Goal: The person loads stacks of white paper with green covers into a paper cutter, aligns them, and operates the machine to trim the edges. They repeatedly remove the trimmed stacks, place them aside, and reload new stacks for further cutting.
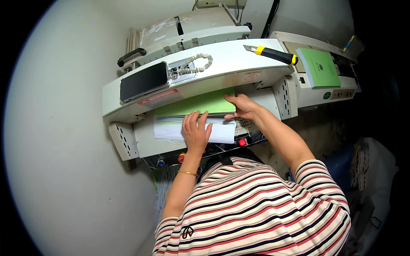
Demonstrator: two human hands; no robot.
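A stack of green-covered booklets (198,103) lies on the bed of a white paper cutter (147,145), partly under its front beam. White paper strips (171,132) with some green edges lie along the near side of the stack. My left hand (197,130) rests on these strips, fingers stretched and a little apart, their tips at the stack's near edge. At the right end of the stack my right hand (242,106) grips the corner, thumb over the green cover and fingers along the side. The far part of the stack is hidden under the beam.
On the beam sit a phone (144,82) with a beaded strap (198,64) and a yellow-black utility knife (273,54). Another green booklet (318,67) lies on a machine at right. Red buttons (242,142) line the cutter's front edge. A wall (55,128) stands close at left.
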